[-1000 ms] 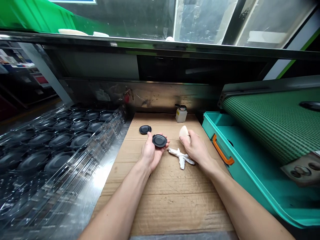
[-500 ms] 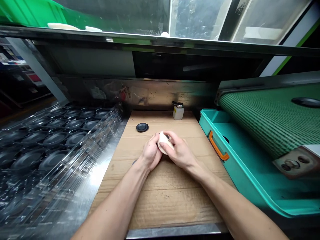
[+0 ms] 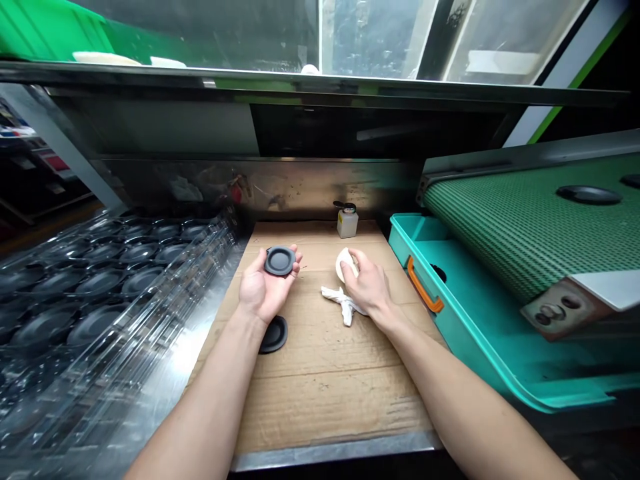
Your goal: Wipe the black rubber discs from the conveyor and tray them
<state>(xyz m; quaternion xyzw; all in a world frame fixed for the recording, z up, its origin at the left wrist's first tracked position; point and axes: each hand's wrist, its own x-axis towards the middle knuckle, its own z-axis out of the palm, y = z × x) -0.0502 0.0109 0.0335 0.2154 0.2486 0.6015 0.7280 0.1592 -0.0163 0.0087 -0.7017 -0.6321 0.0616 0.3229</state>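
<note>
My left hand (image 3: 265,283) is turned palm up, its fingers curled round a black round lid-like disc (image 3: 280,261) with a raised rim and a sunken middle. In my right hand (image 3: 367,283) a white oval pad (image 3: 345,265) is pinched between thumb and fingers, a little apart from the disc. A crumpled white cloth (image 3: 345,305) lies on the cardboard (image 3: 320,400) just below the right hand. Beside my left wrist lies another black disc (image 3: 274,335), partly covered by the wrist.
A small bottle (image 3: 347,222) with a flip top stands at the back of the cardboard. At the right are a teal bin (image 3: 480,347) with an orange handle and a green conveyor belt (image 3: 500,207) carrying black discs. Clear trays (image 3: 150,313) of black discs fill the left.
My hands have parted: the right draws the white pad away, the left now shows a black disc. The cloth and lower disc are uncovered. Discs on the belt have shifted left in view.
</note>
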